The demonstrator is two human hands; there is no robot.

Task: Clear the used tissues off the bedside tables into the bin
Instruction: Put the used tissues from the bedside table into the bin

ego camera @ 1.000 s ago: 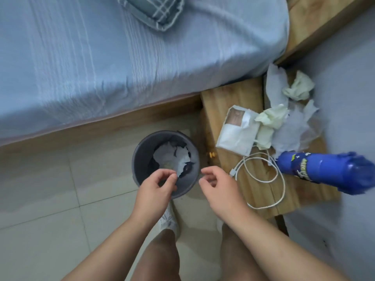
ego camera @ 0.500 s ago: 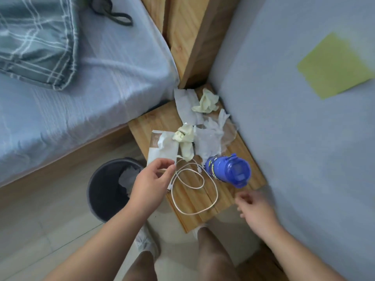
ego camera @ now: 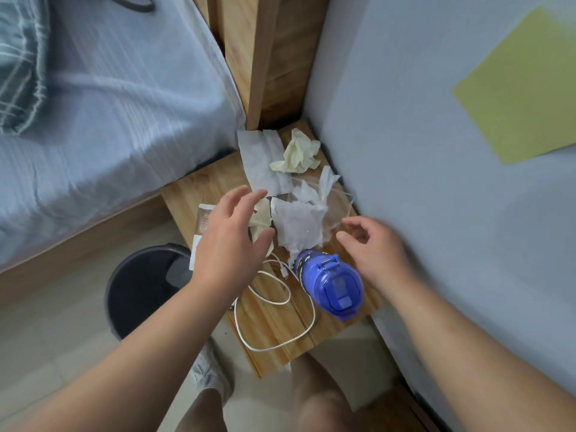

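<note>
Wedged between bed (ego camera: 109, 120) and wall (ego camera: 405, 151), the bedside table (ego camera: 274, 322) leaves me little room. My left hand (ego camera: 230, 244) spreads empty over the tissues (ego camera: 299, 226) mid-table; my right hand (ego camera: 374, 251), loosely curled, holds nothing. The bin (ego camera: 137, 288) stands left, off the table's edge.

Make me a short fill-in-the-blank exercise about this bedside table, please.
1. The bottle on the table is ____ in colour.
2. The bin stands on the ____, beside the table.
3. The cable next to the bottle is ____.
4. The left hand and the right hand, over the tissues, hold ____.

Missing words: blue; floor; white; nothing.
</note>
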